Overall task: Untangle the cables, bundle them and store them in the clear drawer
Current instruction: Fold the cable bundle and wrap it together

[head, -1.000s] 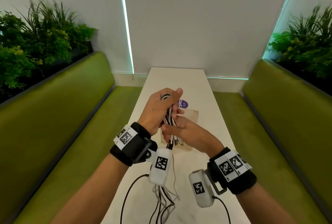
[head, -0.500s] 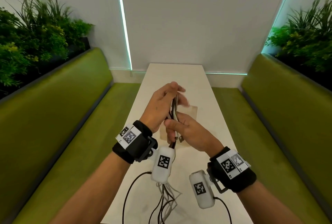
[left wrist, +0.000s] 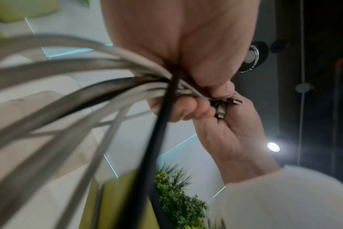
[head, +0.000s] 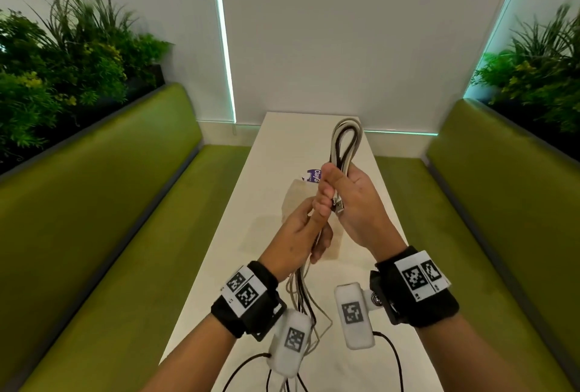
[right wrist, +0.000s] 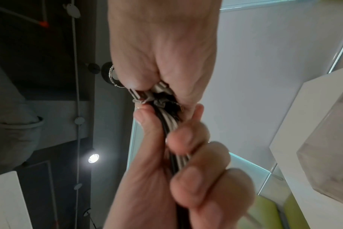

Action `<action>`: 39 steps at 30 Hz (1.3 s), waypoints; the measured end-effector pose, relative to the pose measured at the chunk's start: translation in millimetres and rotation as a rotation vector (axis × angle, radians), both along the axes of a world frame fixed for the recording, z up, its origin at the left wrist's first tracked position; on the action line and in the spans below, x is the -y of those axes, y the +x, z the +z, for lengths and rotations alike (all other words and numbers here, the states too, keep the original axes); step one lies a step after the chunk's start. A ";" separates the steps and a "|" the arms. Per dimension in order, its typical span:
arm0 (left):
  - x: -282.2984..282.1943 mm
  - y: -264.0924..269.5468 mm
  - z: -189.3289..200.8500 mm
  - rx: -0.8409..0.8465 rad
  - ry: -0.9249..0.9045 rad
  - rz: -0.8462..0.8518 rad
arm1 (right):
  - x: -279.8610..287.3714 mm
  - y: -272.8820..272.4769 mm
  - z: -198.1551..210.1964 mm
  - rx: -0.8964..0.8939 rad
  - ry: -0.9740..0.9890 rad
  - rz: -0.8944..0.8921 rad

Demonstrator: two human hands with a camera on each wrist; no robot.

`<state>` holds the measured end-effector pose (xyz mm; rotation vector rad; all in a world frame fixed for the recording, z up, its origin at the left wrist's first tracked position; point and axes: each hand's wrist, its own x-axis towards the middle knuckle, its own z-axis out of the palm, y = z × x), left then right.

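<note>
Purple label (head: 314, 175) on the table (head: 251, 203), behind the hands: reads "Clay…", rest hidden by fingers. Wrist straps carry black/white square code tags, no readable text.

Cables (head: 345, 143), grey, white & black, are held up over the middle of the table. R hand (head: 357, 203) is clamped round the folded bunch, loop sticking up above the fist, plug ends poking out below by the palm. L hand (head: 301, 231) is just under it, fingers curled round the same strands, w/ loose tails hanging down past the wrist to the near table edge.

Clear drawer (head: 301, 203) sits on the table right behind/under the hands, see-through & hazy; can't tell if it's pulled out.

Table is long & narrow, far end at the white wall. Green benches (head: 110, 203) run down both sides close to the table's long edges, plants (head: 62, 71) above the backrests. Bare tabletop beyond the drawer to the far end.
</note>
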<state>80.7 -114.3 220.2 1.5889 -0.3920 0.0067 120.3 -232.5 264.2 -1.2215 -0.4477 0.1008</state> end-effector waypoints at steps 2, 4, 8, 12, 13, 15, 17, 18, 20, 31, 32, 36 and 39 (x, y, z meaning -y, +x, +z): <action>-3.1 2.1 -2.3 0.006 0.028 -0.005 | 0.7 -1.4 1.1 -0.002 0.035 -0.023; -7.2 2.0 -7.6 -0.003 0.089 -0.018 | 2.9 -0.9 2.5 -0.007 0.062 -0.057; -18.5 -3.2 -13.5 -0.079 0.157 -0.074 | 14.3 2.8 9.4 -0.002 0.098 -0.058; -31.0 0.1 -5.3 -0.122 0.143 -0.143 | 39.2 5.8 27.2 0.152 -0.203 -0.017; -33.2 0.4 -2.7 -0.128 0.125 -0.163 | 44.7 5.0 33.1 0.226 -0.412 -0.004; -36.2 0.1 2.0 -0.151 0.053 -0.219 | 50.0 0.2 46.1 0.321 -0.839 0.082; -36.9 0.8 5.9 -0.200 -0.003 -0.260 | 48.3 -6.1 55.9 0.382 -1.145 0.233; -36.7 1.6 7.4 -0.237 -0.034 -0.274 | 46.2 -8.7 59.2 0.400 -1.230 0.312; -36.4 3.9 12.7 -0.313 -0.098 -0.313 | 43.1 -11.2 63.1 0.402 -1.347 0.408; -38.8 3.3 24.1 -0.304 0.242 -0.428 | 18.8 -17.5 32.7 0.899 -1.808 0.213; -37.7 2.2 23.0 -0.321 0.273 -0.393 | 17.8 -17.3 30.2 0.909 -1.813 0.215; -36.2 0.7 20.6 -0.298 0.354 -0.322 | 19.5 -11.8 23.5 1.072 -1.762 0.186; -36.2 2.1 18.7 -0.234 0.391 -0.302 | 18.2 -9.8 20.1 1.017 -1.787 0.217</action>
